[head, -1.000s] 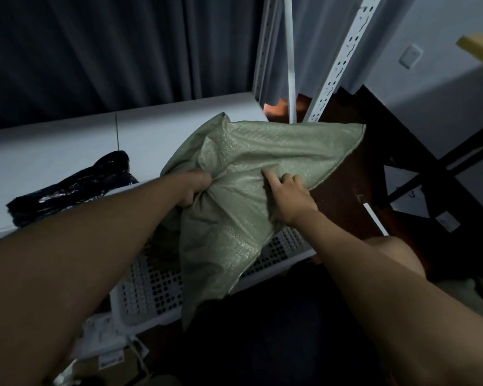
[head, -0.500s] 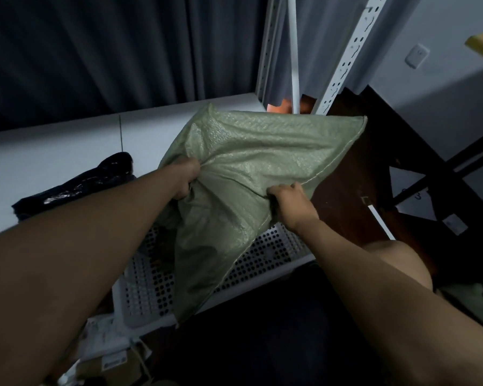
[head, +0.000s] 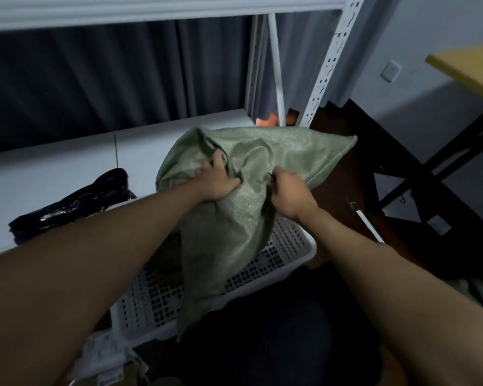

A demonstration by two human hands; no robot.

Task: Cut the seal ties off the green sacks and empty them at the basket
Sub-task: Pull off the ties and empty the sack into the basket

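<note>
- Both hands clutch the green sack [head: 234, 218] by bunched cloth: the left hand [head: 216, 181] has fingers curled deep into a fold, and the right hand [head: 289, 195] fists the weave beside it; something dark pokes from that fist, perhaps a tool, too small to tell.
- Sack hangs limp over the white basket [head: 287, 246], its lower tip past the basket's near rim.
- Risk: with that tip outside the rim, anything shaken out could land on the floor; bunched folds may trap contents.
- White shelf [head: 67, 162] behind carries a black bag [head: 76, 203] at its front edge; dark curtains, dim room.
</note>
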